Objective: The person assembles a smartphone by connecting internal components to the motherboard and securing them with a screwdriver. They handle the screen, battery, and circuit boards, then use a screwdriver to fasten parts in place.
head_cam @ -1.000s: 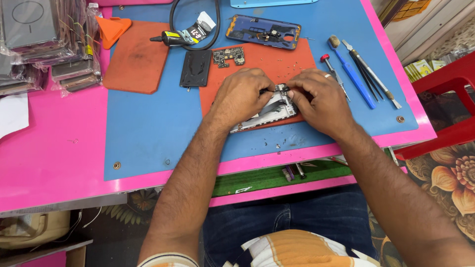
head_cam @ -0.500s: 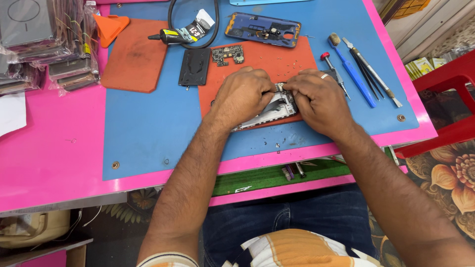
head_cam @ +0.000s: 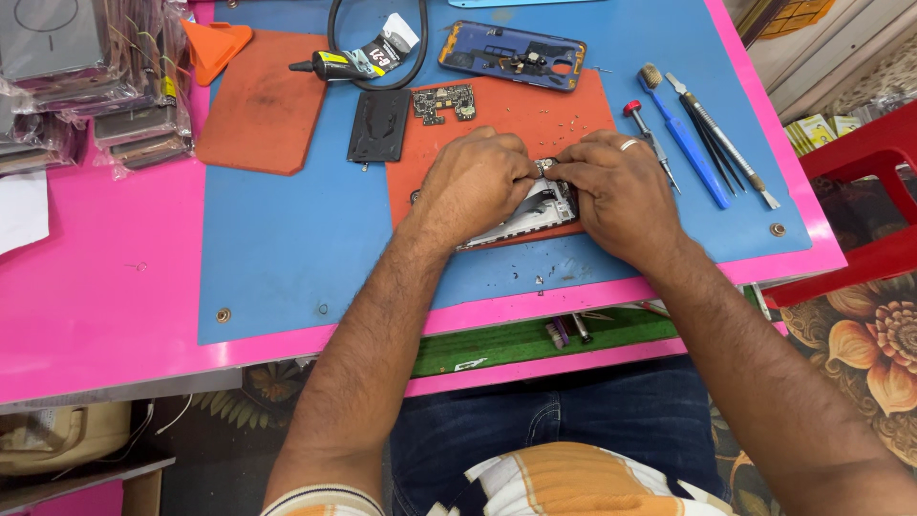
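Orange mat (head_cam: 573, 105), opened phone (head_cam: 535, 212) pinched by left hand (head_cam: 475, 182), right hand (head_cam: 619, 191)

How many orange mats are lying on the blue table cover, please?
2. One orange mat lies at the upper left beside the black phone part. The other orange mat lies in the middle, partly covered by both hands.

The table (head_cam: 95, 315) was pink, its mat (head_cam: 287, 248) blue, with orange pads (head_cam: 258, 105) at eleven o'clock; the chair (head_cam: 860, 191) at three o'clock was red.
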